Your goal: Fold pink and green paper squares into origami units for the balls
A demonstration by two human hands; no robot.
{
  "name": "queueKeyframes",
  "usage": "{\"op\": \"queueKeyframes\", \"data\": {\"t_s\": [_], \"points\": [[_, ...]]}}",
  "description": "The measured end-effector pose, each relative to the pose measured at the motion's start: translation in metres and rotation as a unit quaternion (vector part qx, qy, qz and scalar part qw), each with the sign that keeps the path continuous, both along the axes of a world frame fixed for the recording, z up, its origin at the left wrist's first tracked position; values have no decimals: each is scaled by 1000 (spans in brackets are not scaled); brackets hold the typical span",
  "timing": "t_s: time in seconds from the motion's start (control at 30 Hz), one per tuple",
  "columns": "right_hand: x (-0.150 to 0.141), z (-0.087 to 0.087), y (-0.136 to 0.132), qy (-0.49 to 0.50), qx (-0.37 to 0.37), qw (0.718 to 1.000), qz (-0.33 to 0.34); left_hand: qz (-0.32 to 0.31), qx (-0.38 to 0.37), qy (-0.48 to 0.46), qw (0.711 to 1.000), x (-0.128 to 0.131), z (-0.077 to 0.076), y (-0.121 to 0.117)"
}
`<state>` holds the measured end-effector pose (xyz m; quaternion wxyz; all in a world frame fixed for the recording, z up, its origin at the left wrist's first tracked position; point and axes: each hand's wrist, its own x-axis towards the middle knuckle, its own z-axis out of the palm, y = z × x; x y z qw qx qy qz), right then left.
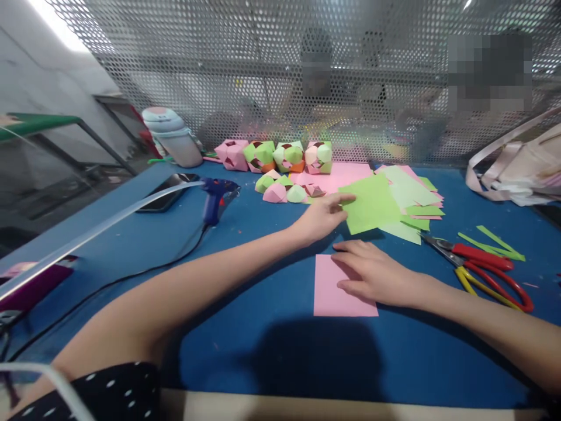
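My left hand [323, 217] reaches forward and pinches the left edge of a bright green sheet of paper [371, 202]. That sheet is tilted a little and casts a shadow on the table, overlapping a fanned pile of pale green and pink paper [412, 187]. Closer to me, a square pink sheet of paper [335, 295] lies flat. My right hand [368, 270] rests over its upper right part, palm down, fingers spread and apart. Beyond my left hand sit several small folded paper pieces [284, 188] in pink and green.
Several folded paper balls [289, 156] line the back by a perforated metal screen [263, 70]. Pliers [445, 250] and scissors [491, 283] lie right, near green strips [495, 242]. At left are a blue glue gun [213, 199] with its cord, a phone [164, 193] and a bottle [175, 137].
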<state>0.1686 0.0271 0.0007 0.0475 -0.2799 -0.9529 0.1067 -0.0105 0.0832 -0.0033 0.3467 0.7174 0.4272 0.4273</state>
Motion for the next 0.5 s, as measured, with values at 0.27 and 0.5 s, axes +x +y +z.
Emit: {"op": "queueKeyframes", "data": {"t_s": [0.27,0.5], "points": [[2,-9,-4,10,41,999,19,-73,67,229,969,-8,-7,-21],[3,-20,0,25,55,998,14,-124,110,378,911,-34,5,-81]]}}
